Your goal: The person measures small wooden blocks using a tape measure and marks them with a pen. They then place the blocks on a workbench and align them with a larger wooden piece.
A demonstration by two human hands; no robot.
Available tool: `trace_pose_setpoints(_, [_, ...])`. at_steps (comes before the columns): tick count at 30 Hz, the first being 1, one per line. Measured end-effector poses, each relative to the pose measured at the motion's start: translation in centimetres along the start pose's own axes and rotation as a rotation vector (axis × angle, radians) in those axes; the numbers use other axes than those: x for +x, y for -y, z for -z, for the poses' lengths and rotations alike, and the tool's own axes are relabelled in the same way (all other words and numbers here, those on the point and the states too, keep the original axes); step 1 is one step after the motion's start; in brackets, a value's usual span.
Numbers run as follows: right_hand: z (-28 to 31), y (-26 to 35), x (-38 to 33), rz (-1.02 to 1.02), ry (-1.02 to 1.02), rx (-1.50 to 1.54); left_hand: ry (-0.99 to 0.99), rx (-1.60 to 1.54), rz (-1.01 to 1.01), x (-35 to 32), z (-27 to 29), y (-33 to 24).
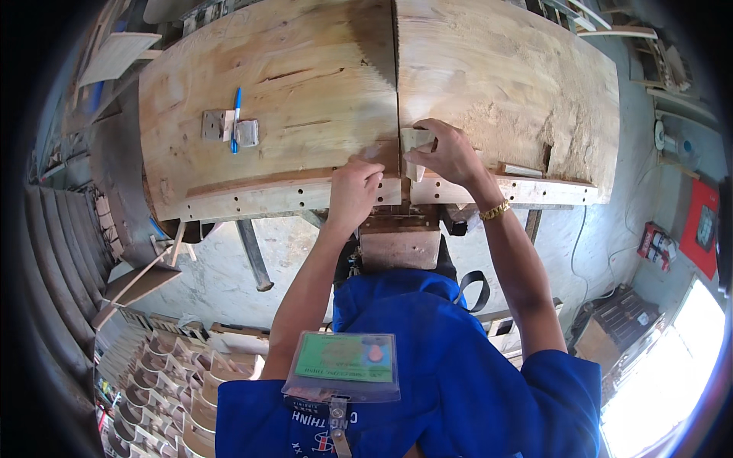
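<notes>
At the front edge of a wide plywood workbench, right where a dark vertical seam (396,91) splits its two panels, a small pale wooden block (416,143) stands on the bench top. The person's right hand (447,155) curls around it from the right, fingers bent over its upper edge and thumb pressed low on its face, a close pinch rather than a full fist. A gold-coloured bracelet (495,211) circles that wrist. Just left of the seam, the left hand (354,188) rests knuckles-up on the bench's front rail, fingers folded under; whether it holds anything I cannot tell, since the fingertips are hidden.

The seam looks like a saw slot, so the likeliest trouble, as I judge it, is the block being small and the fingers sitting very near that line: a slip or twist of the block could carry a fingertip onto it. The left hand so close beside it shares that risk.

Further out on the workbench (305,69), well to the left, a blue pen (236,119) lies across a grey metal hinge plate (229,128). A thin wooden strip (522,170) lies near the right front edge. Below, the person wears a blue work shirt (458,366) with a clear badge holder (343,365). Stacks of curved wooden parts (175,374) fill the floor at lower left.
</notes>
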State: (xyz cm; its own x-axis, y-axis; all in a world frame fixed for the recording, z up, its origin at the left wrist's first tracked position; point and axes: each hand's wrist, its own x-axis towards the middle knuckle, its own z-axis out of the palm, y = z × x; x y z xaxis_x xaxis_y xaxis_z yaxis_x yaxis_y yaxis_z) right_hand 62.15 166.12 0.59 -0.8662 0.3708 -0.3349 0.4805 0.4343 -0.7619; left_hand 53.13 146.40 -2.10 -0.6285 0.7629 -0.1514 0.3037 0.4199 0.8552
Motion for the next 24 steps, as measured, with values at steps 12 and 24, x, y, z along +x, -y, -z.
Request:
trace_pose_setpoints(12, [-1.2, 1.2, 0.6, 0.034, -0.013, -0.148, 0.062, 0.149, -0.035, 0.3, -1.7, -0.1])
trace_pose_setpoints(24, [-1.8, 0.4, -1.8, -0.006, -0.065, 0.028, 0.020, 0.013, -0.140, 0.0, -1.8, 0.7])
